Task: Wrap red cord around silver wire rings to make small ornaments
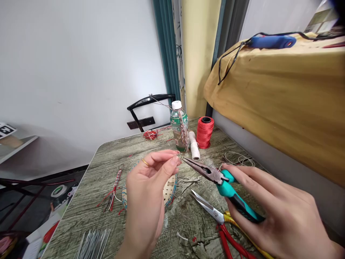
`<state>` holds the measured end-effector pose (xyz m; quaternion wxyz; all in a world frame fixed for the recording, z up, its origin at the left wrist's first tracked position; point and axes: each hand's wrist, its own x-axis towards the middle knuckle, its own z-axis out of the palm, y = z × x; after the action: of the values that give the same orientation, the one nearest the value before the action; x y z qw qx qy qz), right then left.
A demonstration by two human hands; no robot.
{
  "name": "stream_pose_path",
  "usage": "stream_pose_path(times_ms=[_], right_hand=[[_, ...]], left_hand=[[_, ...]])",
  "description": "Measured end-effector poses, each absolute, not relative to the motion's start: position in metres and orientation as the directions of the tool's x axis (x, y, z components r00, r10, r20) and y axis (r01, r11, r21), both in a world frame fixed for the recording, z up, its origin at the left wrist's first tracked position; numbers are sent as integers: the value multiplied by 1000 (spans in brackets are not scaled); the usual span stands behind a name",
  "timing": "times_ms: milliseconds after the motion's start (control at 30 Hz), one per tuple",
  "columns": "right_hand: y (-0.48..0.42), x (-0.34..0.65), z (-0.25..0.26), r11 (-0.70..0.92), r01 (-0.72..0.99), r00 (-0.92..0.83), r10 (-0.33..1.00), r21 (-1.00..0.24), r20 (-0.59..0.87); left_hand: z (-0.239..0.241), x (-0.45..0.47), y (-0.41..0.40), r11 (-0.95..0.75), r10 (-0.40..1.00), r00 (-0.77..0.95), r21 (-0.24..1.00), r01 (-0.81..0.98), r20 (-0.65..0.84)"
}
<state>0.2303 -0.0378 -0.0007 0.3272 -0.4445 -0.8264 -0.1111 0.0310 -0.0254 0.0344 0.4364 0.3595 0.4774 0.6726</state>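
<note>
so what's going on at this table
A person works with two bare hands. The left hand pinches a thin strand between its fingertips, and the right hand holds needle-nose pliers with the tips close to it; whether they touch is too fine to tell. Scissors lie on the wooden-patterned table below the pliers.

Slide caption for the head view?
Right hand holds teal-handled pliers near a thin strand in the left hand, scissors on the table.

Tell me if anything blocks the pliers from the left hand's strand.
Nothing visible does: the pliers, in the right hand, have their tips beside the strand the left hand pinches; the white spool stands beyond.
</note>
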Motion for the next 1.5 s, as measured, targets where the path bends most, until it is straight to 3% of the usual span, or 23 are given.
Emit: stream_pose_path(times_ms=[133,333,1133,1233,1400,1500], right_hand=[[-39,229,2,469,883,-337,660,-17,672],[-38,226,6,424,905,-323,644,27,694],[-42,230,7,415,898,-392,608,144,691],[-42,233,9,434,887,-411,588,157,697],[-42,240,10,506,843,-499,604,185,622],[-41,240,10,515,841,-495,606,167,622]], left_hand=[[31,36,-24,-89,953,-302,924,-372,-30],[26,42,-23,-115,952,-306,897,-427,-24],[18,56,-28,-72,929,-351,875,-479,-116],[22,51,-27,-75,943,-327,915,-395,-64],[23,41,-25,-162,922,-367,985,-65,128],[22,36,-25,-156,908,-388,987,34,157]])
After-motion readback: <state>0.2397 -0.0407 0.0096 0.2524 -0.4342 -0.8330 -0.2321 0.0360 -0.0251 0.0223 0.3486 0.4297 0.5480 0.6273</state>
